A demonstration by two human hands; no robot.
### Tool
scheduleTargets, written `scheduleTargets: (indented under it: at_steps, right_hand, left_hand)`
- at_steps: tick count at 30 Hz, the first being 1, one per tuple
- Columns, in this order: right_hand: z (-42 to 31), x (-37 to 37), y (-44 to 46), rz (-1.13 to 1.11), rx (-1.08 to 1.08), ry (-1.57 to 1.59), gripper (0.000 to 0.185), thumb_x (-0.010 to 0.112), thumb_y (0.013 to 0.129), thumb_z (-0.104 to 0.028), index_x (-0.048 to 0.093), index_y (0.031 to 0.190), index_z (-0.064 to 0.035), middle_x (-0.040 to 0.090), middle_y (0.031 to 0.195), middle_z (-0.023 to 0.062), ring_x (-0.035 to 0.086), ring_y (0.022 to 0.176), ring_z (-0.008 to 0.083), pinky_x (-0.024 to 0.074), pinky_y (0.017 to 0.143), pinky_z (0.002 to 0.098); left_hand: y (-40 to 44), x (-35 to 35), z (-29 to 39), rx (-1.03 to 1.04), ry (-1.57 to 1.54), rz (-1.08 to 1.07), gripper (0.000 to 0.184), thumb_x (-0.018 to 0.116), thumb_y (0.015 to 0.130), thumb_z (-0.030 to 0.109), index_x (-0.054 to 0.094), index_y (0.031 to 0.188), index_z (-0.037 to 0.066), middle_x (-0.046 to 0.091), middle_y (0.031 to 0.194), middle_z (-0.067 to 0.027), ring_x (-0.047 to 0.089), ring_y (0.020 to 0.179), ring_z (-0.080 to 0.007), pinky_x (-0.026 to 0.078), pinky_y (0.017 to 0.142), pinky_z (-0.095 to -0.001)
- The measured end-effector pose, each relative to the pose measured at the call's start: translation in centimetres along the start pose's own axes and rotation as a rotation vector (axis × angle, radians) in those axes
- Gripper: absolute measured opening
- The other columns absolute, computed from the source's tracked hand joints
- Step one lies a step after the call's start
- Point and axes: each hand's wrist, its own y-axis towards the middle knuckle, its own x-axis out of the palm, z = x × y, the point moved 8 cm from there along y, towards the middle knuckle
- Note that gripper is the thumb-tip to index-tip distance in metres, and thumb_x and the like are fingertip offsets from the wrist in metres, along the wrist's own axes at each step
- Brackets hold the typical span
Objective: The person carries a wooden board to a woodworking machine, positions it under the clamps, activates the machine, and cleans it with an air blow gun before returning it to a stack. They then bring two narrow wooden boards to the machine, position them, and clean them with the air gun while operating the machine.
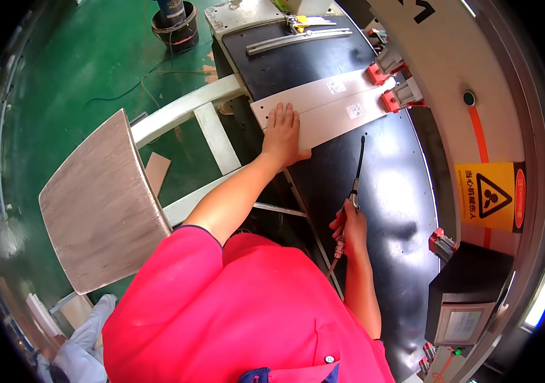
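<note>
My left hand lies flat on the near end of two pale pinkish boards, fingers stretched out. The upper board and the lower board lie edge to edge on the black table, each with a square printed label. Small dark holes show near the upper board's left end. In my right hand, fingers wrapped round it, is an air blow gun with a long thin black nozzle. Its tip is over the black table, just below the boards, and a hose trails from its lower end.
Red-tipped clamps stand at the boards' right end. Metal strips lie at the table's far end. A curved panel stands beside a pale frame at left. A warning sign marks the machine; a bucket stands behind.
</note>
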Motion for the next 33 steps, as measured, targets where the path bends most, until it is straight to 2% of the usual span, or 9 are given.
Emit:
scheduleTargets:
  at_steps: [7,13,19,26,33]
  right_hand:
    - [-3.3,1.3,2.2,-0.002,0.117,0.211,0.047,0.048,0.099,-0.047,0.057,0.079,-0.0056,0.061,0.058,0.0117,0.050,0.037,0.0165,0.0373,0.036,0.0289]
    - [-3.8,2.2,1.8,-0.022,0.061,0.241,0.047,0.047,0.100,-0.047,0.057,0.079,-0.0062,0.061,0.058,0.0121,0.049,0.036,0.0158,0.0373,0.035,0.0277]
    - [-2.2,2.0,1.0,-0.013,0.134,0.343,0.047,0.047,0.100,-0.048,0.057,0.081,-0.0062,0.062,0.059,0.0113,0.051,0.038,0.0146,0.0370,0.036,0.0259]
    - [0.9,2.9,-0.4,-0.092,0.171,0.332,0.048,0.045,0.100,-0.049,0.058,0.082,-0.0060,0.062,0.060,0.0113,0.052,0.039,0.0136,0.0364,0.037,0.0249]
    - [1.7,3.2,-1.5,-0.131,0.153,0.315,0.049,0.045,0.100,-0.049,0.058,0.082,-0.0052,0.063,0.061,0.0114,0.052,0.040,0.0133,0.0362,0.037,0.0244]
  left_hand:
    - [0.2,-0.1,-0.2,-0.004,-0.047,-0.023,0.105,0.076,0.068,0.054,0.035,0.142,-0.007,0.029,0.152,-0.0262,0.020,0.145,-0.0452,0.014,0.120,-0.0516]
    - [0.6,0.3,0.0,0.003,-0.079,-0.027,0.105,0.075,0.068,0.052,0.034,0.143,-0.008,0.027,0.152,-0.0280,0.019,0.144,-0.0462,0.014,0.120,-0.0523]
    - [0.5,0.1,0.3,0.031,-0.056,-0.010,0.102,0.074,0.070,0.050,0.034,0.142,-0.009,0.028,0.151,-0.0299,0.020,0.144,-0.0480,0.014,0.119,-0.0531]
    - [0.2,1.0,0.7,0.070,0.052,-0.008,0.098,0.065,0.074,0.056,0.037,0.140,-0.011,0.030,0.149,-0.0320,0.021,0.142,-0.0513,0.014,0.118,-0.0573]
    - [0.2,1.9,1.8,-0.004,0.133,0.005,0.096,0.063,0.080,0.057,0.037,0.140,-0.012,0.030,0.149,-0.0342,0.021,0.141,-0.0523,0.013,0.118,-0.0573]
